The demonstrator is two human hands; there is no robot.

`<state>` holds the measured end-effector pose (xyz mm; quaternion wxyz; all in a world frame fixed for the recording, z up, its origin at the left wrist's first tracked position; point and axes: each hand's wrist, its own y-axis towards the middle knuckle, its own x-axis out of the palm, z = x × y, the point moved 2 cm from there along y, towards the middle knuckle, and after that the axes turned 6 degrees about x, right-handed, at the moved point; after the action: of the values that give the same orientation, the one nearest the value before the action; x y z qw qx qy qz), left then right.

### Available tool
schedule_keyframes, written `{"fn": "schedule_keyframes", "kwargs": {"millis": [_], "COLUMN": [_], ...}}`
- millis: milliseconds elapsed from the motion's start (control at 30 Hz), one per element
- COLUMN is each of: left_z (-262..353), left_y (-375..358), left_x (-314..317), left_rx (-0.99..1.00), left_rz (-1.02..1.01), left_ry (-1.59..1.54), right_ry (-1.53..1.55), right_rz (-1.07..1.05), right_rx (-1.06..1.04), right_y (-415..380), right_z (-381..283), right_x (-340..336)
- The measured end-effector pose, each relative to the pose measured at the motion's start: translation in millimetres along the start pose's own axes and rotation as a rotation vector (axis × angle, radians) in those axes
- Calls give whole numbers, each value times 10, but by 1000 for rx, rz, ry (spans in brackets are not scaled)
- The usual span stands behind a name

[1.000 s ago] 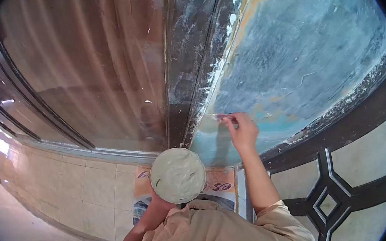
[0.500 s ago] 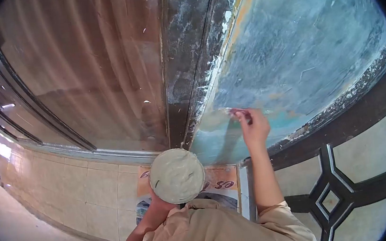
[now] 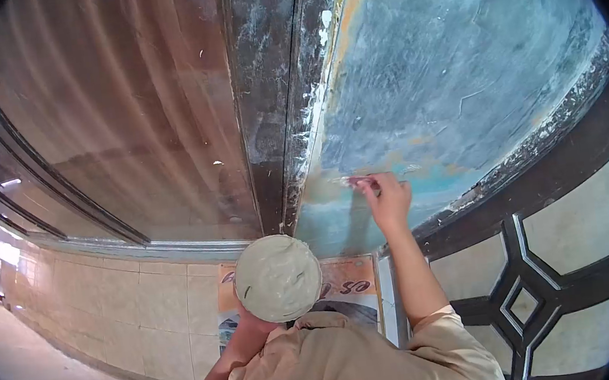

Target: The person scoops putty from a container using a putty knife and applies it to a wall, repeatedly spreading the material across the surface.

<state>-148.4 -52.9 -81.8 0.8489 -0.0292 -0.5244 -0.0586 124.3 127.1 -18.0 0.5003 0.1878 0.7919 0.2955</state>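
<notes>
My left hand [image 3: 254, 323] is wrapped round the side of a round tub [image 3: 278, 277] filled with pale grey putty, close to my chest. The tub hides most of its fingers. My right hand [image 3: 390, 204] is stretched forward, closed on a small scraper with a reddish handle [image 3: 362, 180]. Its blade end meets the lower part of a blue-grey patchy wall [image 3: 443, 84], by a beige and turquoise band. The blade is too small to make out clearly.
Left of the wall stands a dark, white-smeared frame [image 3: 265, 112] beside glass with brown curtains [image 3: 123, 113]. A printed orange sheet [image 3: 351, 269] lies below. A dark panelled door [image 3: 512, 294] is at the right, tiled floor [image 3: 126, 308] at the left.
My view has turned slightly, so the wall and frame sit further left. My right hand and the scraper have shifted a little left in view. The tub stays in my left hand.
</notes>
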Motion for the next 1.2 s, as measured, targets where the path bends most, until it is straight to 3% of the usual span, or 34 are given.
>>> {"fn": "schedule_keyframes", "kwargs": {"millis": [133,267,367,433,567,700,800,900,1000,1200], "left_z": [10,-3,-18,-21,-31,-23,-32,-17,-16,-48], "left_y": [-60,-80,-100,-93,-108,-142,-151,-104,-53,-14], "left_x": [38,-10,-21,-39,-64,-97,-129,-67,-37,-42], "left_rx": [7,38,60,-5,17,4,27,15,-20,-27], "left_rz": [51,39,17,104,29,67,91,64,75,108], "left_ry": [-31,-158,-19,-91,-149,-137,-61,-82,-152,-98], "right_ry": [14,16,-72,-49,2,8,31,-89,-134,3], "right_rz": [13,-156,-238,-202,-4,-29,-269,-369,-386,-51], "right_rx": [81,-74,-163,-140,-93,-32,-33,-76,-36,-10], "right_y": [34,-307,-425,-309,31,8,-331,-525,-275,350], "right_z": [0,14,-72,-102,-255,-265,-45,61,-189,-387], "right_x": [-409,-31,379,445,17,-335,36,486,438,-318]}}
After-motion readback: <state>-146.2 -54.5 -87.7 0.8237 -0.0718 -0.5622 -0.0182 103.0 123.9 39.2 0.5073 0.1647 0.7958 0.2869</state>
